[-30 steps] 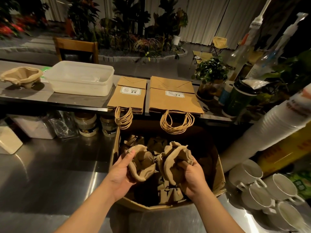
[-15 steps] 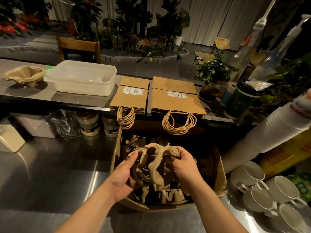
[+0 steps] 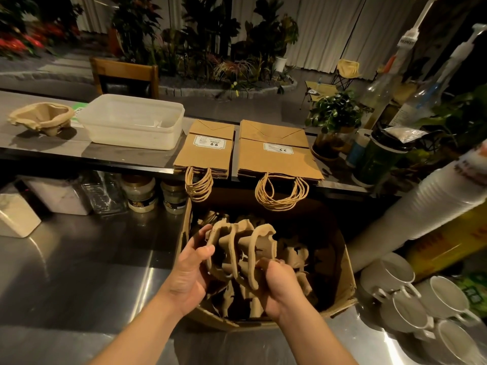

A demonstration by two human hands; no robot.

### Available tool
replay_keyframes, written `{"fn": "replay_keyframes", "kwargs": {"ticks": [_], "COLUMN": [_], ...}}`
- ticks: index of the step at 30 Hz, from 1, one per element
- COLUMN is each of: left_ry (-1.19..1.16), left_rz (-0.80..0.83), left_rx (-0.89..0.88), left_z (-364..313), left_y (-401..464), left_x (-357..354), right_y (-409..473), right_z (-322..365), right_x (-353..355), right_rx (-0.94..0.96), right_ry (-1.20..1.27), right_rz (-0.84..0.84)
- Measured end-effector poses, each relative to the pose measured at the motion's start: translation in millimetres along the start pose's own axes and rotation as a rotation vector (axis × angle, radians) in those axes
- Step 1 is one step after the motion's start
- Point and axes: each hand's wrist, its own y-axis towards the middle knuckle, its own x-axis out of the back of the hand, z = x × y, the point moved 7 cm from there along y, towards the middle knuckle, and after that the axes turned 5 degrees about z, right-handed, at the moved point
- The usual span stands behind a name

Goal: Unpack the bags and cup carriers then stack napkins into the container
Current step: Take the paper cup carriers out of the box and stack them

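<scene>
Both hands have brought their separate cup carriers (image 3: 238,255) together into one bunch, now lifted higher above the box (image 3: 342,264). The left hand (image 3: 191,270) has closed onto its side, and the right hand (image 3: 276,285) has dropped to grip from below.

Both hands, left hand (image 3: 190,270) & right hand (image 3: 276,285), grip cup carriers (image 3: 237,251) over cardboard box (image 3: 345,270).

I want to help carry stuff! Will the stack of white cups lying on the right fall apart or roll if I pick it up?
Probably wobbly: the stack of white cups is long and lies slanted, so it could bend or slide apart in the middle. It looks light, being thin nested cups. Being round, it may roll toward the mugs below.
</scene>
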Motion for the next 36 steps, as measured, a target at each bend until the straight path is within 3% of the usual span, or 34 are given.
{"fn": "replay_keyframes", "kwargs": {"ticks": [11,23,36], "left_ry": [0.180,0.444,0.404], "left_rz": [0.028,0.110,0.073], "left_rx": [-0.012,-0.020,-0.019], "left_z": [-1.5,2.1,7.1], "left_y": [-4.0,-5.4,-1.4], "left_x": [-4.5,-19.0,-12.0], "right_y": [-11.9,-5.7,-9.4], "right_z": [-14.2,-15.2,1.7], "right_x": [-12.1,-8.7,-3.2], "right_rx": [-0.059,0.069,0.162], "right_ry": [-0.066,-0.230,-0.428], "right_rz": [-0.093,-0.131,-0.042]}}
